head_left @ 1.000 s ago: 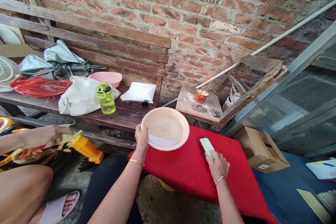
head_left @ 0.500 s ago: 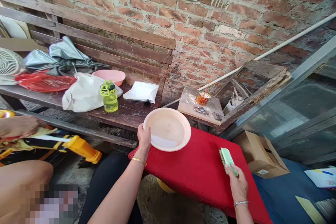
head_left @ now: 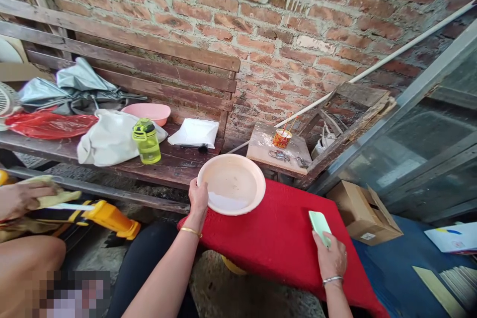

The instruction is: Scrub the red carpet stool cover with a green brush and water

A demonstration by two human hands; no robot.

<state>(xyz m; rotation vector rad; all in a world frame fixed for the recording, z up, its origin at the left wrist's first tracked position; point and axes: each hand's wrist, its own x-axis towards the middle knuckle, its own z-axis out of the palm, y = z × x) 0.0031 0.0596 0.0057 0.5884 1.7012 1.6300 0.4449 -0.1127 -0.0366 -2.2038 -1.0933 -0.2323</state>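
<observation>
My left hand (head_left: 198, 198) grips the left rim of a pale pink basin (head_left: 257, 171) that has some cloudy water in it. The basin stands at the far left end of a red cloth (head_left: 272, 238) spread over a table. In my right hand (head_left: 331, 256) is a light green scrub brush (head_left: 318, 223), held by its near end. The brush lies flat on the right part of the cloth, its back up and its bristles hidden underneath.
A wooden bench (head_left: 179, 164) holds a green water bottle (head_left: 148, 141), a white bag (head_left: 106, 141) and a pink bowl (head_left: 152, 113). A small stand (head_left: 257, 144) bears a patterned cup (head_left: 282, 138) and padlocks. A cardboard box (head_left: 357, 213) sits right. Another person's hand (head_left: 22, 198) holds a yellowish cloth at left.
The brush has tipped from showing its bristles to lying bristles down on the red cloth. My left hand still holds the basin. The other person's hand has shifted with the yellowish cloth.
</observation>
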